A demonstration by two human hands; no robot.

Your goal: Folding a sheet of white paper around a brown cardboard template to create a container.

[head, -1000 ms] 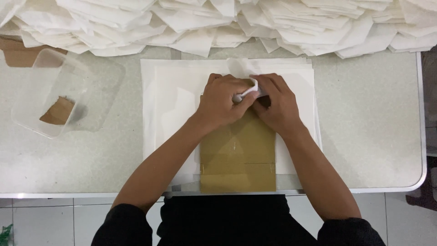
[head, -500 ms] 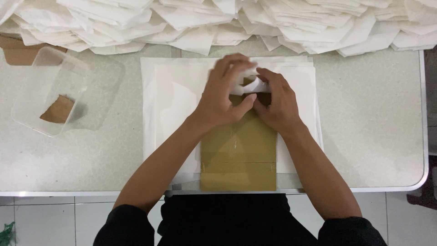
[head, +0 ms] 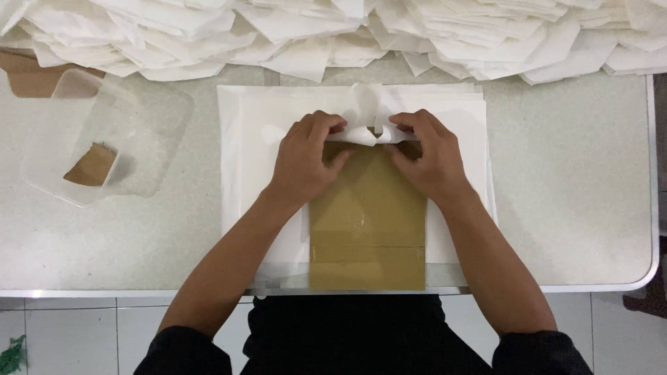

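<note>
Seen from the head camera, looking straight down: pinching and folding in hand, with the left hand (head: 306, 156) and the right hand (head: 424, 156) set close together, fingers curled narrow and gripping between them a thin sheet of white paper (head: 361, 130), bunched up and drawn over the far edge of a brown card (head: 367, 222). Lying flat under both palms and reaching back toward the body to the near table edge, that card, on top of a stack of white sheets (head: 253, 139) spread out to either side of the wrists. Judged from the crumpled ridge between the thumbs, a fold only half made, not yet pressed flat, and by the look of it calling for a light, even pull, thin paper of this sort being quick to crease or tear. Well out to the left of the left hand, a clear plastic tub (head: 48, 173) holding a brown scrap (head: 90, 165), with its clear lid (head: 167, 132) just beside. Beyond the fingertips, along the far side of the pale table (head: 577, 180), a long heap of folded white papers (head: 347, 35), apart from the hands and not in the way. Nothing between the two hands but the sheet itself.
</note>
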